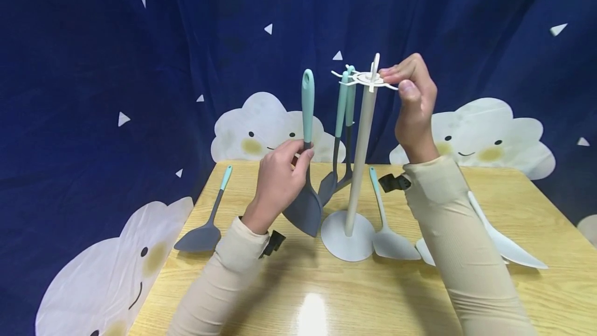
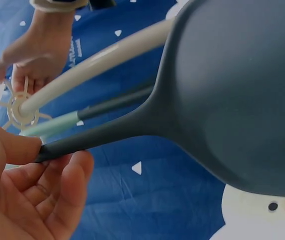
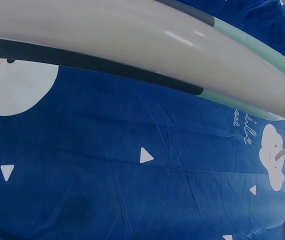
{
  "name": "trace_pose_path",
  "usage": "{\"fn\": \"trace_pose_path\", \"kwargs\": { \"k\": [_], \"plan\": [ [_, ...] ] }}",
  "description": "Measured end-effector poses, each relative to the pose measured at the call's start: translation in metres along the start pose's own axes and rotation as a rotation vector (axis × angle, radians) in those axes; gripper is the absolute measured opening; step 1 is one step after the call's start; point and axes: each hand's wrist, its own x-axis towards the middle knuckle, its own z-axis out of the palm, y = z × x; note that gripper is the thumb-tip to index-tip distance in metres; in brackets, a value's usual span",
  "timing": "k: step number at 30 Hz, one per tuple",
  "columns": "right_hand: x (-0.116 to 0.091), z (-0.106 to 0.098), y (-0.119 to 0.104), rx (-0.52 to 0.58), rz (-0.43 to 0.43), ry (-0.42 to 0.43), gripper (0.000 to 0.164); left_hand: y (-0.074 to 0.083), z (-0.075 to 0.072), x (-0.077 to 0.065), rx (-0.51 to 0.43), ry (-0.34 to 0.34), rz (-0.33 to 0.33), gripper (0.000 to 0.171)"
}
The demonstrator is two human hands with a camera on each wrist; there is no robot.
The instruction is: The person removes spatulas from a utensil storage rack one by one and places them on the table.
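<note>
As the left hand (image 1: 280,175) pinches the turner (image 1: 303,212) at its dark shaft, its grip clamped just below the mint handle, the blade hangs downward beside the stand (image 1: 360,159). The right hand's (image 1: 416,110) grip holds the stand's hooked top, near two hanging mint-handled utensils (image 1: 341,110); on the bench (image 1: 373,299) lie another dark turner (image 1: 200,238), left, and pale utensils (image 1: 394,245), right.

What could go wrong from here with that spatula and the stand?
The stand might tip if the right hand lets go of its top: both hanging utensils are left of its pole in the head view. The held spatula could bump them, since it appears close beside them. It might also twist, as the left hand pinches it by its narrow shaft.
</note>
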Motion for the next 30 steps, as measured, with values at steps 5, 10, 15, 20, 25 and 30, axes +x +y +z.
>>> {"fn": "trace_pose_path", "kwargs": {
  "k": [5,10,15,20,25,30],
  "plan": [
    [0.0,0.001,0.001,-0.007,-0.005,-0.003,0.035,-0.006,-0.017,0.004,0.056,-0.044,-0.046,0.016],
    [0.001,0.0,0.002,-0.017,-0.012,-0.001,0.039,-0.013,-0.031,0.013,0.12,-0.108,-0.094,0.017],
    [0.001,0.0,0.001,-0.012,-0.009,0.007,0.038,-0.022,-0.041,0.026,0.185,-0.195,-0.139,0.02],
    [0.0,0.002,-0.001,0.0,-0.001,0.013,0.037,-0.033,-0.051,0.038,0.227,-0.305,-0.211,0.022],
    [0.001,0.003,-0.003,0.004,0.009,0.017,0.039,-0.046,-0.062,0.051,0.267,-0.389,-0.283,0.025],
    [0.003,0.004,-0.007,-0.008,0.017,0.017,0.04,-0.063,-0.065,0.058,0.301,-0.444,-0.369,0.027]
  ]
}}
